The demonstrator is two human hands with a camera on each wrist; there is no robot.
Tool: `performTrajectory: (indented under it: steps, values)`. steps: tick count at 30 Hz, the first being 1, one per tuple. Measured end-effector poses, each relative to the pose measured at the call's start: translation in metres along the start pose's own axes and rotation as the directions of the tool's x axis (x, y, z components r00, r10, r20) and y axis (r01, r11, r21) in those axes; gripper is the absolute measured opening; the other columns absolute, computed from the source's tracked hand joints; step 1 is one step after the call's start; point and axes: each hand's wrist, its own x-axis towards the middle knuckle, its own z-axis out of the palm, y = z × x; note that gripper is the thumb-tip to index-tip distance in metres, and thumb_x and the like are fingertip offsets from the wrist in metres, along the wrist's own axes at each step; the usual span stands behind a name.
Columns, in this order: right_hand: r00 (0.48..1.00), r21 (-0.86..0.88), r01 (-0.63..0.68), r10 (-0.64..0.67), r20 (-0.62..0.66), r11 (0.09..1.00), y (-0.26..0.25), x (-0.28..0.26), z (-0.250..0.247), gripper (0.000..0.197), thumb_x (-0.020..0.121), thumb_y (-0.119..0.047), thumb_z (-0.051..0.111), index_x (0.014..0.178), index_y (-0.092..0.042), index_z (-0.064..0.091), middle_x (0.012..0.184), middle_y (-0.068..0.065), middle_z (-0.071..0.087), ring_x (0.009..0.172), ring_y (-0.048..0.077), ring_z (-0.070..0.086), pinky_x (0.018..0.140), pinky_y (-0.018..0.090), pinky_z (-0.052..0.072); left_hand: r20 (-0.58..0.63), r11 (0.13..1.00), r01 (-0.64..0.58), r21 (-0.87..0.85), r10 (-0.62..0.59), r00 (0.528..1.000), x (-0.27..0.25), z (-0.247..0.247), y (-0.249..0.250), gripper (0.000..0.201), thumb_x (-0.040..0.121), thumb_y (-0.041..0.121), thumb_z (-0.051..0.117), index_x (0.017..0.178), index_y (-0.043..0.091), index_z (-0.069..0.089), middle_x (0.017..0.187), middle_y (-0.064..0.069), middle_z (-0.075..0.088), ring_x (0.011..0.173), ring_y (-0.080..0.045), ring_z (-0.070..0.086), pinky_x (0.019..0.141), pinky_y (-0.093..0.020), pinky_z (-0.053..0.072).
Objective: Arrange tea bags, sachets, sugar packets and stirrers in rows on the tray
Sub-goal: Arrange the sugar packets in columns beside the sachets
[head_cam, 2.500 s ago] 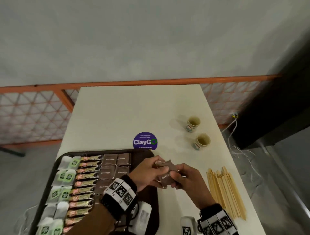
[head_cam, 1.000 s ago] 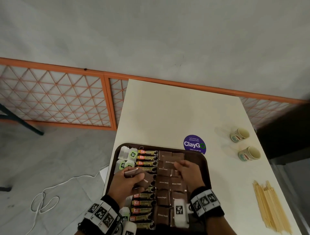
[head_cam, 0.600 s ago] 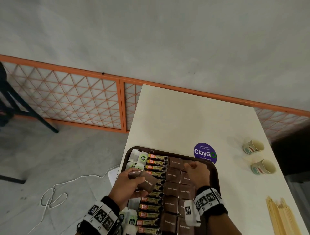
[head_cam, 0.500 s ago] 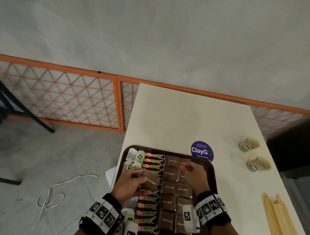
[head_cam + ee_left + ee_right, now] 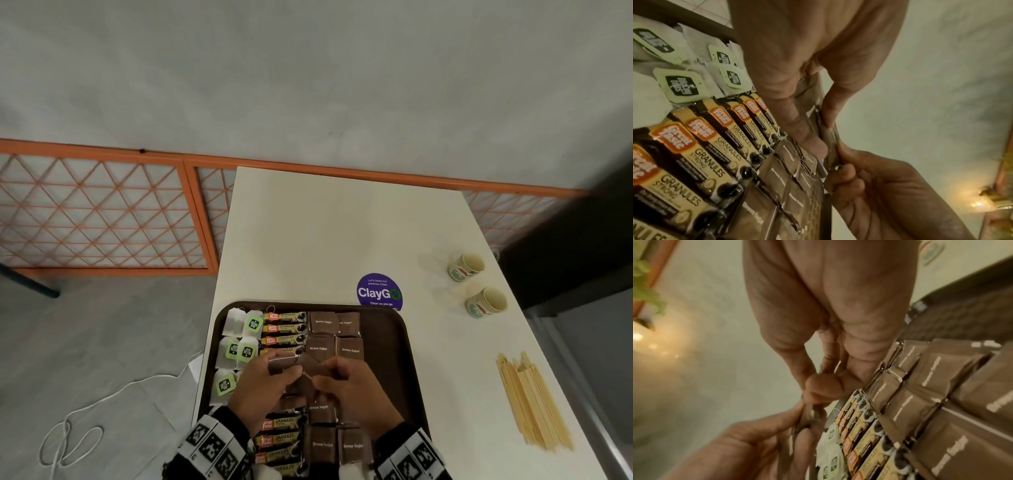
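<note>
A dark brown tray (image 5: 394, 342) holds a column of tea bags (image 5: 239, 342), a column of coffee sachets (image 5: 284, 329) and two columns of brown sugar packets (image 5: 334, 337). Above the middle of the tray my left hand (image 5: 287, 373) grips a small stack of brown sugar packets (image 5: 282, 363). My right hand (image 5: 325, 375) meets it and pinches one packet (image 5: 310, 371) of that stack between thumb and fingers. The left wrist view shows the stack (image 5: 813, 97) between my fingers. The right wrist view shows my thumb (image 5: 822, 386) pressed on the packet. Wooden stirrers (image 5: 534, 404) lie in a pile on the table to the right.
Two paper cups (image 5: 466, 267) (image 5: 486, 303) lie on their sides at the right of the white table (image 5: 325, 233). A purple ClayGo sticker (image 5: 379, 291) sits just beyond the tray. The right strip of the tray is bare. A white cable (image 5: 102, 404) lies on the floor at the left.
My right hand has left the sugar packets laid in the tray and come back to the left hand's stack, where it now pinches a packet. The left hand stays over the tray.
</note>
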Motion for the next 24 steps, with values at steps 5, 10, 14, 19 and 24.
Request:
performTrajectory:
  steps: [5, 10, 14, 19, 24]
  values:
    - [0.991, -0.285, 0.136, -0.129, 0.044, 0.949, -0.004, 0.001, -0.005, 0.008, 0.081, -0.021, 0.075, 0.086, -0.019, 0.068, 0.084, 0.001, 0.072, 0.075, 0.015, 0.068, 0.072, 0.028, 0.055, 0.09, 0.949, -0.108, 0.295, 0.085, 0.992, 0.0, -0.002, 0.006, 0.011, 0.085, 0.01, 0.074, 0.092, 0.007, 0.067, 0.083, -0.013, 0.074, 0.071, -0.024, 0.073, 0.067, -0.044, 0.062]
    - [0.999, 0.12, 0.038, -0.04, 0.011, 0.992, -0.002, 0.0, -0.008, 0.015, 0.088, -0.016, 0.07, 0.101, -0.009, 0.07, 0.089, 0.016, 0.073, 0.072, 0.022, 0.065, 0.069, 0.033, 0.051, 0.262, 0.972, -0.025, 0.232, -0.038, 0.964, -0.004, -0.005, 0.009, 0.029, 0.083, 0.012, 0.077, 0.107, 0.003, 0.062, 0.092, -0.015, 0.076, 0.082, -0.028, 0.073, 0.067, -0.034, 0.059]
    - [0.996, 0.016, -0.002, 0.0, 0.086, 1.0, 0.004, -0.005, -0.013, 0.008, 0.091, -0.012, 0.067, 0.097, -0.009, 0.069, 0.073, 0.004, 0.069, 0.046, 0.007, 0.054, 0.044, 0.018, 0.041, 0.309, 0.912, -0.095, 0.4, -0.037, 0.95, -0.008, -0.005, 0.008, 0.019, 0.085, 0.004, 0.072, 0.1, 0.0, 0.062, 0.08, -0.017, 0.072, 0.068, -0.021, 0.068, 0.059, -0.027, 0.054]
    - [0.995, -0.199, 0.062, -0.077, -0.068, 0.978, 0.01, 0.018, -0.035, 0.012, 0.088, -0.012, 0.07, 0.09, -0.022, 0.076, 0.083, 0.001, 0.076, 0.067, 0.002, 0.066, 0.063, 0.017, 0.049, 0.18, 0.95, -0.067, 0.305, 0.011, 0.984, -0.004, -0.008, 0.009, 0.017, 0.088, 0.007, 0.07, 0.101, 0.001, 0.061, 0.087, -0.023, 0.073, 0.07, -0.023, 0.068, 0.063, -0.031, 0.056]
    - [0.845, -0.049, -0.147, 0.1, -0.525, 0.988, 0.022, 0.083, -0.073, 0.01, 0.088, -0.015, 0.07, 0.096, -0.009, 0.072, 0.07, 0.004, 0.068, 0.055, 0.014, 0.055, 0.056, 0.025, 0.045, 0.119, 0.994, 0.03, 0.11, -0.043, 0.992, -0.007, -0.022, 0.009, 0.025, 0.099, -0.002, 0.044, 0.116, 0.014, 0.053, 0.105, -0.015, 0.074, 0.094, -0.029, 0.073, 0.075, -0.04, 0.057]
